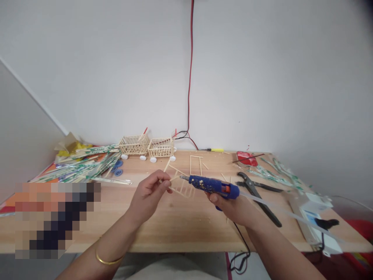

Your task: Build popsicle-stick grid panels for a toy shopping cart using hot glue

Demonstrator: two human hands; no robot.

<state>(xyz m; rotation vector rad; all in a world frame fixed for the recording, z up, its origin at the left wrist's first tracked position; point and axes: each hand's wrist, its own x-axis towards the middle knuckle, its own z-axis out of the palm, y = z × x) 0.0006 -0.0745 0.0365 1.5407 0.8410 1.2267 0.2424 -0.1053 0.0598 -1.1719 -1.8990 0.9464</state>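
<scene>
My left hand point(153, 192) pinches a small ladder-like frame of thin wooden sticks point(180, 192) by its left side, just above the table. In my right hand point(230, 208) is a blue hot glue gun point(208, 186), its body spotted with dried glue. The gun points left, and its nozzle is at the frame, close to my left fingertips. Whether the nozzle touches the wood I cannot tell. A long clear glue stick point(271, 204) sticks out of the gun's back. Behind the frame, more sticks joined in a rectangle point(190, 165) lie flat.
Two stick carts point(134, 144) with white wheels stand by the wall. Wrapped chopsticks point(87, 167) and blue discs point(118, 171) lie left. To the right are black-handled pliers point(262, 204), a red dish point(246, 158) and a white box point(317, 225). The gun's black cord point(243, 239) hangs over the front edge.
</scene>
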